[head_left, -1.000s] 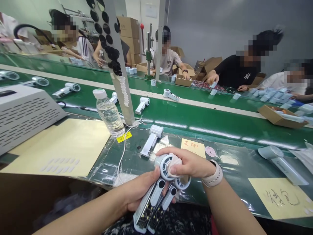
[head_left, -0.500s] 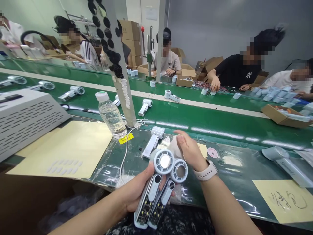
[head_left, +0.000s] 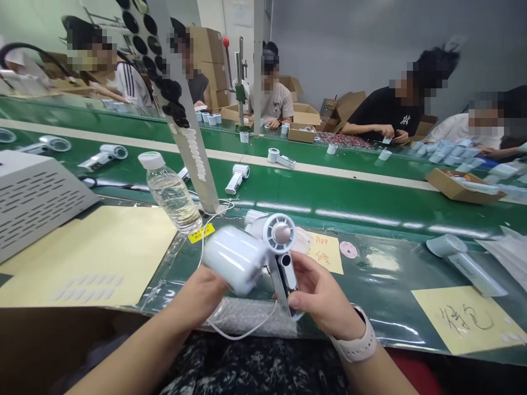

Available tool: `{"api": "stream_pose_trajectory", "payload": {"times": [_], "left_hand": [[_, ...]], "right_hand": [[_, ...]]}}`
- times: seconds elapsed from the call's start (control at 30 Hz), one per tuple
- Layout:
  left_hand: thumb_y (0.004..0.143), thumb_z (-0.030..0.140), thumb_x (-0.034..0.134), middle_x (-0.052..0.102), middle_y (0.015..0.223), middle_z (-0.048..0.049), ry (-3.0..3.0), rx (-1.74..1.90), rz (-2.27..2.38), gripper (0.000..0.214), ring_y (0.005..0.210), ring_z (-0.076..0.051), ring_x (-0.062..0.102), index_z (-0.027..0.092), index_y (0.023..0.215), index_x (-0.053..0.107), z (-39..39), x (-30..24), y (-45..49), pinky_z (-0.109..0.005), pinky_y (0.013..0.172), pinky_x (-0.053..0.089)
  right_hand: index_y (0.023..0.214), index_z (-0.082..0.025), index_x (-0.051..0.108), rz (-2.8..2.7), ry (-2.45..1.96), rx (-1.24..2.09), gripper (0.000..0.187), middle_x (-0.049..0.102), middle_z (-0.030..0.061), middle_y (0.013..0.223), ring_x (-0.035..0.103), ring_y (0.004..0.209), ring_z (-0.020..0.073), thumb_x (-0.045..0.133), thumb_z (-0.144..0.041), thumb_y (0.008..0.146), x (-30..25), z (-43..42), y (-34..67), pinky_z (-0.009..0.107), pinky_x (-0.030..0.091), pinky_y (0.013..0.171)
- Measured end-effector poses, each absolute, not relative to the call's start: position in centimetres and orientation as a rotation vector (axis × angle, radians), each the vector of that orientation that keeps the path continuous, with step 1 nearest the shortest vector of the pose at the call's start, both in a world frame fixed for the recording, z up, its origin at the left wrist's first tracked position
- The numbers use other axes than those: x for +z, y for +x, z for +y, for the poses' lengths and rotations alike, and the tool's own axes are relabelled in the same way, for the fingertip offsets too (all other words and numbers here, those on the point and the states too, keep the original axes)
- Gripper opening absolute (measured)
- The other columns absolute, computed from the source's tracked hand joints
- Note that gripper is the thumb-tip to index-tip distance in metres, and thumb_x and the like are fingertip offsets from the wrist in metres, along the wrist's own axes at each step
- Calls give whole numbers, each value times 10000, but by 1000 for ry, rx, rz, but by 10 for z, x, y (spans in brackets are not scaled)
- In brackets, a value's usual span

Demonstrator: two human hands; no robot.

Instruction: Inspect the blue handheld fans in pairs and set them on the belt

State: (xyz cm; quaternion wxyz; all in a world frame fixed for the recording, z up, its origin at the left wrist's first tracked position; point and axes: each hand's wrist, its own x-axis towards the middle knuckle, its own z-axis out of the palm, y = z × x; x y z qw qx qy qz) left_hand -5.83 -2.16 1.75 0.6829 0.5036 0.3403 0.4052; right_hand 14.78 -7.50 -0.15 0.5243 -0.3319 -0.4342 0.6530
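Observation:
My left hand is closed around a pale blue handheld fan, smeared by motion and with its round housing turned up. Most of the left fingers are hidden behind it. Held in my right hand by its handle is a second handheld fan; its ringed face with a silvery centre points at me, and the handle's inside is partly exposed. The two fan heads are close together, and whether they touch I cannot tell. Behind them another fan lies on the bench, mostly covered.
A water bottle stands left, by a metal post. Yellow sheets hold small white strips. A white cable loops at the bench edge. Several fans lie on the green conveyor; co-workers sit beyond. Another fan lies right.
The two fans, together in my left hand before, are now split between both hands. My right hand has left the whitish thing behind and gripped one fan. The left one has swung left and turned.

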Motion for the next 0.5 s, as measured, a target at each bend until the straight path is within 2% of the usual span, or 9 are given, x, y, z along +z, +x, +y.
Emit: {"api": "stream_pose_trajectory", "payload": {"times": [0.07, 0.17, 0.23, 0.37, 0.5], "left_hand": [[783, 503, 716, 664, 876, -59, 904, 986, 723, 346, 826, -218, 597, 206, 960, 726, -20, 11, -55, -345, 785, 506], [736, 338, 791, 612, 852, -7, 799, 958, 574, 434, 750, -173, 586, 258, 1133, 636, -27, 9, -49, -323, 719, 508], [693, 215, 814, 602, 863, 5, 861, 941, 496, 501, 748, -158, 588, 267, 1147, 607, -33, 13, -47, -306, 711, 499], [763, 262, 750, 604, 883, 6, 874, 888, 410, 404, 710, -154, 601, 266, 1131, 581, -40, 19, -45, -330, 689, 505], [741, 239, 757, 608, 869, 10, 871, 914, 427, 394, 694, -156, 605, 251, 1091, 576, -37, 18, -47, -323, 658, 508]], "right_hand": [[1219, -264, 620, -954, -815, 1529, 608, 631, 65, 1208, 596, 1006, 244, 869, -350, 671, -1, -77, 147, 366, 551, 796], [1162, -243, 626, -877, -845, 1507, 462, 645, 56, 1042, 595, 842, 204, 778, -417, 762, -2, -80, 139, 332, 522, 733], [1147, -241, 617, -876, -823, 1479, 403, 647, 51, 1003, 591, 803, 194, 727, -429, 808, -4, -82, 133, 332, 503, 733], [1154, -246, 577, -911, -761, 1515, 410, 643, 62, 1066, 602, 808, 201, 714, -438, 818, -6, -85, 129, 359, 500, 762], [1234, -263, 509, -936, -765, 1496, 474, 629, 67, 1074, 606, 797, 210, 710, -416, 833, -8, -90, 129, 358, 519, 699]]}}
